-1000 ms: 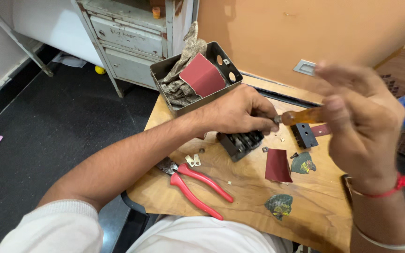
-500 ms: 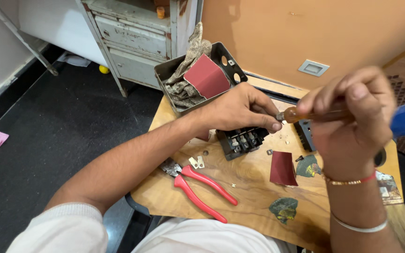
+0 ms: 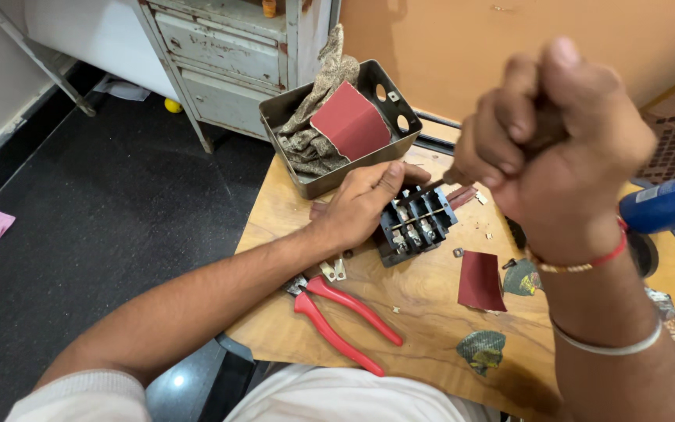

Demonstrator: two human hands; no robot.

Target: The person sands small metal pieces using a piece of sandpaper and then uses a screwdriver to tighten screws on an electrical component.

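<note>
My left hand (image 3: 365, 203) lies flat against the left side of a black terminal block (image 3: 416, 223) with metal contacts, holding it down on the wooden board (image 3: 423, 328). My right hand (image 3: 556, 148) is raised close to the camera, fist closed around the handle of a screwdriver. The thin metal shaft (image 3: 423, 191) points down to the block's top edge. The handle is mostly hidden inside my fist.
Red-handled pliers (image 3: 341, 316) lie near the board's front edge, small metal clips (image 3: 333, 270) beside them. A metal box (image 3: 337, 129) with rags and red sandpaper stands at the back. A red sandpaper piece (image 3: 480, 280), worn scraps (image 3: 482, 348), a blue object (image 3: 666, 203) and a grey cabinet (image 3: 236, 55) are around.
My right hand rose toward the camera and tipped the screwdriver down onto the block. My left hand let go of the tip area and settled flat against the block.
</note>
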